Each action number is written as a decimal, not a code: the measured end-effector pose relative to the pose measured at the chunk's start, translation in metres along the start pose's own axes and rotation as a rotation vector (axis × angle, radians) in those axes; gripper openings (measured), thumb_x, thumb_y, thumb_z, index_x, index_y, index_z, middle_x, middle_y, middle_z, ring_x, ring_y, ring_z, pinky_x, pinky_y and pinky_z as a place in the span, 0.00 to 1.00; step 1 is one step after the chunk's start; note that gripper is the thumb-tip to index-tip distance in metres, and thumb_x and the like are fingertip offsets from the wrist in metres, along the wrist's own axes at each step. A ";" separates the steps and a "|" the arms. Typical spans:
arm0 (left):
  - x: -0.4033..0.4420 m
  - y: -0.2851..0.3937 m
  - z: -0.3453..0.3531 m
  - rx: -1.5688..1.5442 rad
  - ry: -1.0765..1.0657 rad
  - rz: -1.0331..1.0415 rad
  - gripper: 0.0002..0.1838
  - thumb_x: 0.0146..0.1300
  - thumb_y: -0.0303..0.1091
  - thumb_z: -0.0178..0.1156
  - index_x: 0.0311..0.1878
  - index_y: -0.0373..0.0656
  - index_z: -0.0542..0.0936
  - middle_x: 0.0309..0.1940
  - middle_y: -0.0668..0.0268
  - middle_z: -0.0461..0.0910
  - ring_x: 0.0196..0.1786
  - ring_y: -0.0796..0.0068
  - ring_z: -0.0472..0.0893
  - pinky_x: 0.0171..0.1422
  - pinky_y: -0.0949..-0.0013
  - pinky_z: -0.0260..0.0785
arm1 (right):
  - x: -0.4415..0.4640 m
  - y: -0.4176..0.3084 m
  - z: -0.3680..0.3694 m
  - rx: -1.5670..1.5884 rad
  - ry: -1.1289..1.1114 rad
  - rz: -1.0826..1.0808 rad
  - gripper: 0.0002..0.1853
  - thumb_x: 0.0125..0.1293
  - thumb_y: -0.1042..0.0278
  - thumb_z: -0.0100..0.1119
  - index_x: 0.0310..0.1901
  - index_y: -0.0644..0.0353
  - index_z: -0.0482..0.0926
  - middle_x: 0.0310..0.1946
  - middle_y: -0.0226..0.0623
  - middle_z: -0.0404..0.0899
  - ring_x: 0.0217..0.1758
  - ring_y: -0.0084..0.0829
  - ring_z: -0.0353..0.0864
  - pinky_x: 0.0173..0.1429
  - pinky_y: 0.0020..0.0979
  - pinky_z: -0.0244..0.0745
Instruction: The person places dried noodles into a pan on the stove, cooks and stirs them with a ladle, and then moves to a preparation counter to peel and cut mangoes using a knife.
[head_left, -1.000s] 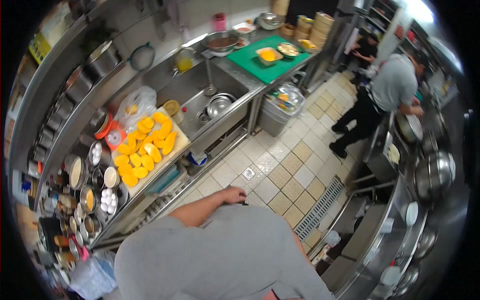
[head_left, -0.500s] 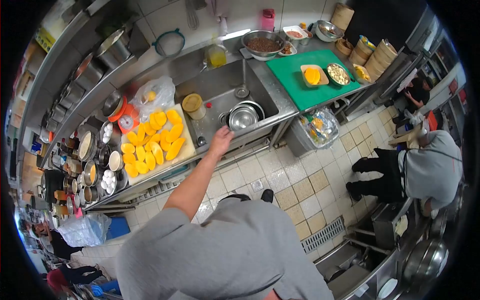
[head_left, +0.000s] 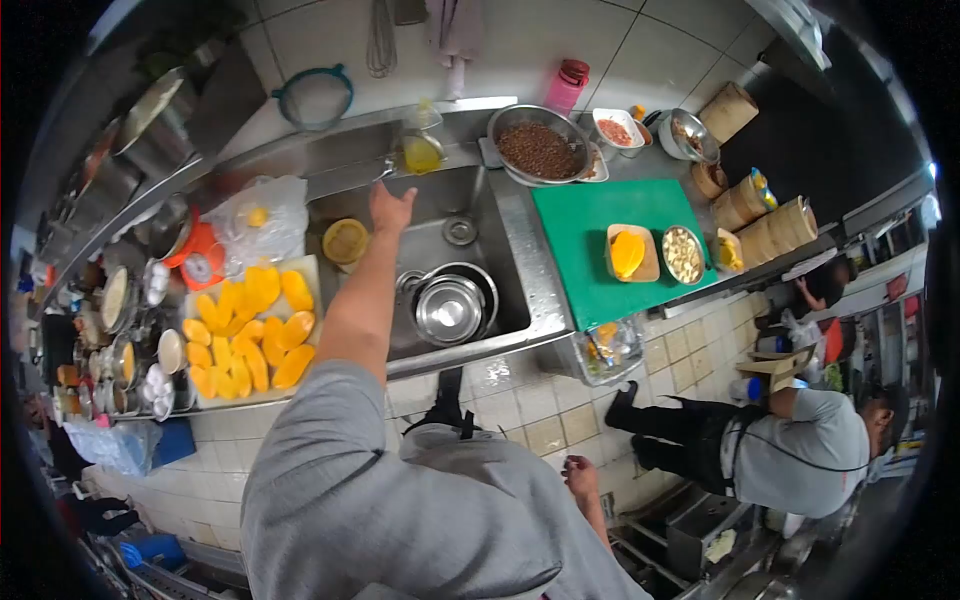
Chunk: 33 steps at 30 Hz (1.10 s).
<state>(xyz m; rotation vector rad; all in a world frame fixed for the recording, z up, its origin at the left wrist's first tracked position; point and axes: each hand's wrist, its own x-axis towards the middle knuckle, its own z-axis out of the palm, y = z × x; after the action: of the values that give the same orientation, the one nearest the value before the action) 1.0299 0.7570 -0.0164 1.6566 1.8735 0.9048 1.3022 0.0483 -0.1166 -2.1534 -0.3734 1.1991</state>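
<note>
My left hand [head_left: 392, 210] reaches over the sink [head_left: 480, 215] to the back wall, its fingers at the small metal tap [head_left: 386, 170]; the thumb stands apart and I see nothing held. Contact with the tap is unclear. Just behind it is a bottle of yellow liquid [head_left: 422, 150]. In the sink are nested metal bowls [head_left: 448, 310] and a yellowish round container [head_left: 346, 241]. My right hand [head_left: 580, 477] hangs low beside my body, fingers loosely curled, with nothing visible in it.
Peeled mango pieces [head_left: 255, 335] cover a white board at left. A green cutting board [head_left: 570, 235] at right holds a mango dish and a bowl of pale pieces. A bowl of red-brown beans [head_left: 540, 145] stands behind. A co-worker [head_left: 800, 445] bends at far right.
My left hand has moved from the sink's front edge to the tap at the back. My right hand has come into view. My body is closer to the sink.
</note>
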 end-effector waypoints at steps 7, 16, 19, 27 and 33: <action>0.087 0.017 0.021 0.259 -0.068 -0.106 0.31 0.62 0.51 0.67 0.58 0.34 0.77 0.56 0.46 0.80 0.62 0.47 0.78 0.67 0.53 0.71 | -0.002 -0.151 0.002 -0.408 -0.044 -0.066 0.16 0.71 0.62 0.59 0.54 0.64 0.81 0.35 0.40 0.87 0.41 0.29 0.86 0.44 0.33 0.79; 0.097 -0.080 0.076 -0.248 0.298 -0.230 0.19 0.64 0.44 0.65 0.44 0.34 0.81 0.38 0.53 0.85 0.43 0.55 0.84 0.49 0.56 0.75 | 0.075 -0.368 0.078 0.357 -0.555 -0.131 0.16 0.75 0.63 0.57 0.57 0.64 0.77 0.48 0.44 0.84 0.49 0.38 0.86 0.51 0.36 0.81; 0.037 -0.023 0.080 -0.936 0.170 -0.676 0.12 0.67 0.35 0.62 0.45 0.37 0.76 0.30 0.63 0.79 0.29 0.68 0.79 0.31 0.61 0.74 | 0.118 -0.477 0.135 0.416 -0.619 -0.149 0.10 0.74 0.69 0.56 0.51 0.64 0.78 0.42 0.42 0.83 0.43 0.35 0.85 0.50 0.36 0.81; -0.020 0.035 0.107 -1.568 -0.254 -0.932 0.11 0.76 0.41 0.47 0.45 0.48 0.76 0.33 0.67 0.79 0.32 0.68 0.79 0.36 0.60 0.76 | 0.298 -0.613 0.318 0.341 -0.616 -0.318 0.09 0.73 0.69 0.52 0.47 0.63 0.79 0.36 0.39 0.83 0.37 0.31 0.82 0.41 0.34 0.80; -0.020 0.076 0.107 -1.461 -0.115 -0.935 0.15 0.72 0.48 0.54 0.45 0.46 0.79 0.33 0.64 0.80 0.33 0.66 0.78 0.36 0.54 0.72 | 0.350 -0.613 0.350 -0.133 -0.188 -0.437 0.18 0.73 0.59 0.54 0.44 0.70 0.82 0.36 0.46 0.84 0.34 0.38 0.84 0.41 0.43 0.79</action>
<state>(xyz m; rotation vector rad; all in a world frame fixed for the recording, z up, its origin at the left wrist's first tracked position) 1.1618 0.7584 -0.0336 -0.0602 1.0332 1.1608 1.2352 0.8324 -0.0801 -1.9305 -0.9741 1.1445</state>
